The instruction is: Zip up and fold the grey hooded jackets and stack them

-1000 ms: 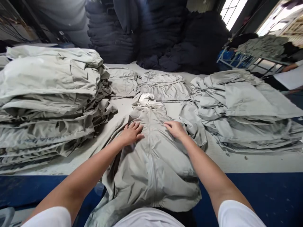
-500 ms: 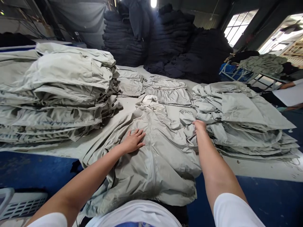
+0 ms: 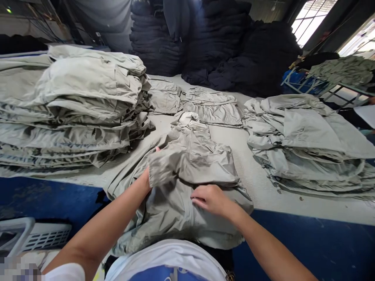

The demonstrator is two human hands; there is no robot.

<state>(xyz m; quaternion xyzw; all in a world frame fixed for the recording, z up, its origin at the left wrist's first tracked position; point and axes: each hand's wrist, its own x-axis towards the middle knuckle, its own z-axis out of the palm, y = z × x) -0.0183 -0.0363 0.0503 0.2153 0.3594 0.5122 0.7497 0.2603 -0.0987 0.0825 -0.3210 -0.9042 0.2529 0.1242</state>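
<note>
L hand [image 3: 144, 181] mostly hidden behind jacket fold [image 3: 166, 168], 6 o'clock; co-worker's white top [image 3: 365, 115] cut off at R edge, 3 o'clock; pixelated blur [image 3: 17, 269] in btm corner, 7–8 o'clock.

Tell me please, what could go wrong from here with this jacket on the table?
The jacket lies over the front edge of the table, so the overhanging part might drag it down. Its folded-over part, partly hiding the left hand, looks loose and wrinkled, so it could slip or keep creases under the right hand. The uneven stack of folded garments sits close by and might slump against it.
</note>
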